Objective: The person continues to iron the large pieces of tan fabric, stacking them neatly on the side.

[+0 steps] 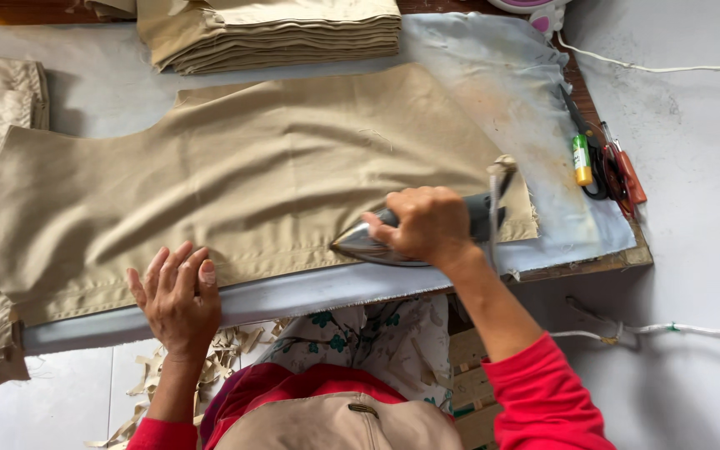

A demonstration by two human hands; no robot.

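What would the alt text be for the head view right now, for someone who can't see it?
Seen from above, a person's right hand grips an iron on a piece of tan fabric spread over a padded board, while the left hand presses flat on the near edge. A stack of folded tan fabric lies beyond, with scissors and a glue stick to the right.

Cut fabric piece (235, 183) is spread across the tabletop (702, 167), iron (410, 237) on it near the front edge, folded stack (268, 33) at the back edge, scissors (606, 167) by the right edge.
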